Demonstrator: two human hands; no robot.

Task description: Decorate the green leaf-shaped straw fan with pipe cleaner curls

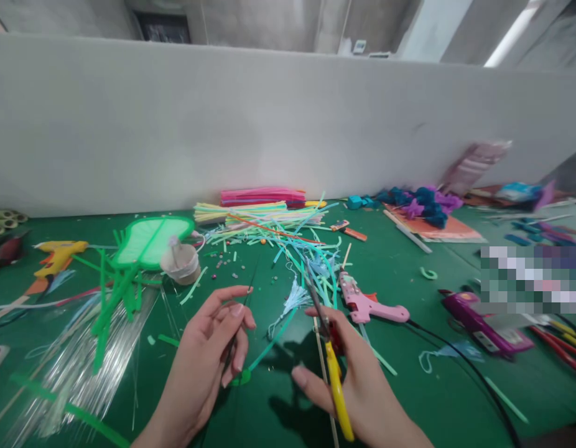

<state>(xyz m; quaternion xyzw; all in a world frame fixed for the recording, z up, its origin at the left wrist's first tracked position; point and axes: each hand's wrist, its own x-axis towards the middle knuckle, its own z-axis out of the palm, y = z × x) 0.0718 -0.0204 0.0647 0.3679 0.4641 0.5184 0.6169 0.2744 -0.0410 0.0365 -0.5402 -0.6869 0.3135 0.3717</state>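
Observation:
My left hand [216, 339] is closed with thumb and fingers bent together around a thin dark wire [254, 274], which sticks up past the index finger. My right hand [351, 373] grips long-nosed pliers [335, 386] with yellow handles; a bit of red shows near the pivot. The dark jaws point away from me, and whether they are parted is unclear. Between the hands, a pale blue tassel [295, 297] lies on the green table [264, 423]. A small green piece [241, 377] with a teal stem rests beside my left fingers.
Behind the hands are piled pipe cleaners [264, 214]. A pink glue gun [369, 305] trails its cord at right, near a purple tool [484, 323]. At left are a green leaf-shaped fan [152, 239], a small cup [181, 264], clear sticks [106, 354] and a yellow glue gun [59, 255].

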